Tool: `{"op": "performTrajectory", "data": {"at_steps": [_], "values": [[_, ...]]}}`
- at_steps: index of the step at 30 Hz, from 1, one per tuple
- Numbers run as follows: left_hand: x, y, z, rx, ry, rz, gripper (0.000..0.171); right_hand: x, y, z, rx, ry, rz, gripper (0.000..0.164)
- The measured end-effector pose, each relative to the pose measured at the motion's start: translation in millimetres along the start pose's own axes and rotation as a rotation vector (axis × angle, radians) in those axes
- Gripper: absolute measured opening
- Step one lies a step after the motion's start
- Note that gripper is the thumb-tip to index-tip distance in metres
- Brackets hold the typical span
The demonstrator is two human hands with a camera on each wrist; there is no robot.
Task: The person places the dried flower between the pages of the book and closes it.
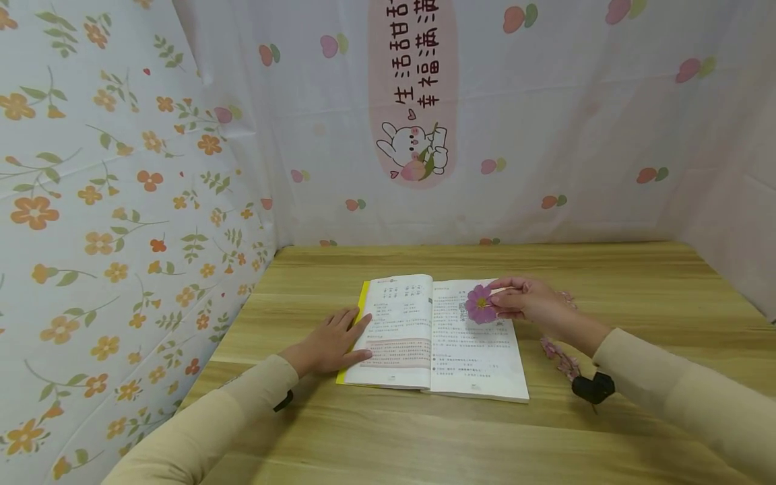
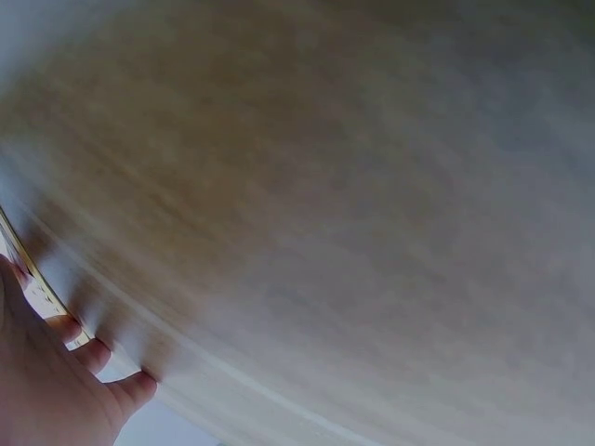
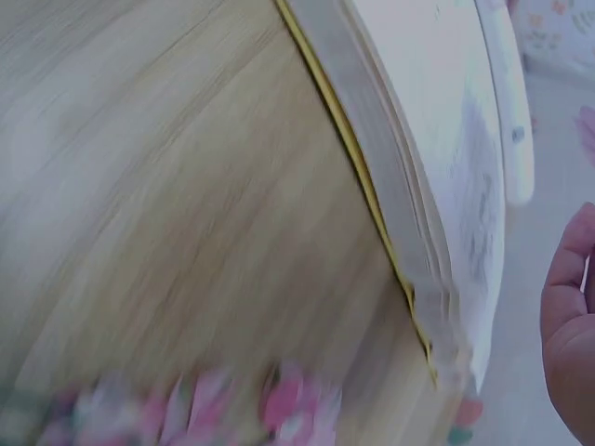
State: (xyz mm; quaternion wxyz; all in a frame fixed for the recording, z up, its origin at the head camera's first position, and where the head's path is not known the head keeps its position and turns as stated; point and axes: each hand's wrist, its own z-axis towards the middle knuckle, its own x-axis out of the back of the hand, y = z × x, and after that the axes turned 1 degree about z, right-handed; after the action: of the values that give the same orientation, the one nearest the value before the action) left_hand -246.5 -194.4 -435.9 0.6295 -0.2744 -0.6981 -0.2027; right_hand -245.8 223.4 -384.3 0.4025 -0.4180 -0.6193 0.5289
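Note:
An open book (image 1: 400,330) with a yellow cover edge lies on the wooden table. My left hand (image 1: 330,340) rests at its left edge, fingers spread, with the thumb and forefinger over the left page. In the left wrist view, the fingertips of the left hand (image 2: 74,372) lie along the book's edge and the table. My right hand (image 1: 524,300) pinches a purple flower (image 1: 479,306) with a yellow centre over the upper right page. The right wrist view catches only part of the right hand (image 3: 572,325), beyond the book's thick page edge (image 3: 390,167).
More pink flowers (image 1: 560,357) lie on the table right of the book, partly under my right forearm. They blur along the bottom of the right wrist view. A patterned cloth (image 1: 515,135) hangs behind the table (image 1: 339,431), and a floral cloth (image 1: 121,236) hangs at the left.

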Motion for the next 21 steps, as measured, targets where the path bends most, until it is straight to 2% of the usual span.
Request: {"op": "performTrajectory", "data": {"at_steps": [6,12,15,21], "values": [[1.2,0.5,0.2,-0.002,0.001,-0.004,0.08,-22.9,8.8,13.2,-0.047,-0.057,0.01,0.034],[0.4,-0.8,-0.2,-0.011,0.017,-0.029,0.08,-42.6,14.3,22.1,-0.088,-0.113,0.074,0.034],[0.6,-0.6,-0.4,-0.017,0.026,-0.034,0.08,-48.4,18.2,26.7,-0.124,-0.125,0.1,0.033],[0.8,0.0,0.1,-0.009,0.007,-0.014,0.08,-52.9,23.5,31.2,-0.173,-0.14,0.048,0.034]]}}
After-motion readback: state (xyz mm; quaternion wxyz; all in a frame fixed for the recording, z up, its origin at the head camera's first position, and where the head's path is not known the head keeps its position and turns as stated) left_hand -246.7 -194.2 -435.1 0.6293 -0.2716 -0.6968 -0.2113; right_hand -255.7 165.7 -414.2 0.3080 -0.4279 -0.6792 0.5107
